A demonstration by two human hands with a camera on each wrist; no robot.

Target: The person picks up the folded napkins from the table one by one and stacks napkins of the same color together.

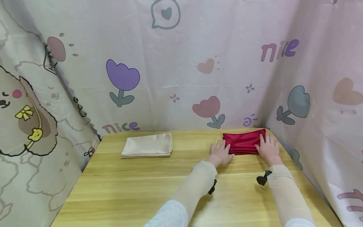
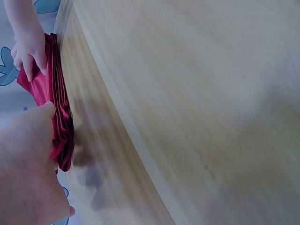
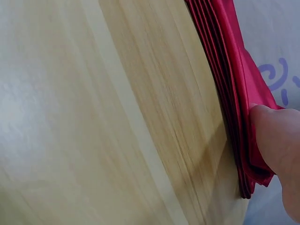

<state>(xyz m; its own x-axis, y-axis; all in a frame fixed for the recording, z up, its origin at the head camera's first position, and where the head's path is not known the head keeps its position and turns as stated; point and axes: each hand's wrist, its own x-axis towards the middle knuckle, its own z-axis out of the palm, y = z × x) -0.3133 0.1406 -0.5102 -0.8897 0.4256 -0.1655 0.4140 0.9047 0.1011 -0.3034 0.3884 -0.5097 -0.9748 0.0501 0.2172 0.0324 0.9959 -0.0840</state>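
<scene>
A folded red satin cloth (image 1: 244,143) lies at the far right of the wooden table, its stacked layers showing along the near edge in the right wrist view. At its left end is my left hand (image 1: 220,154), fingers spread, the thumb touching the cloth (image 2: 63,126). My right hand (image 1: 268,149) rests on the right end with fingers spread and fairly straight. The undersides of both hands are hidden. A folded cream cloth (image 1: 147,145) lies apart at the far left of the table, with neither hand near it.
The wooden table (image 1: 127,189) ends at a printed curtain (image 1: 170,78) just behind both cloths. More curtain hangs along the left and right sides. Small black devices (image 1: 263,177) are strapped at the wrists.
</scene>
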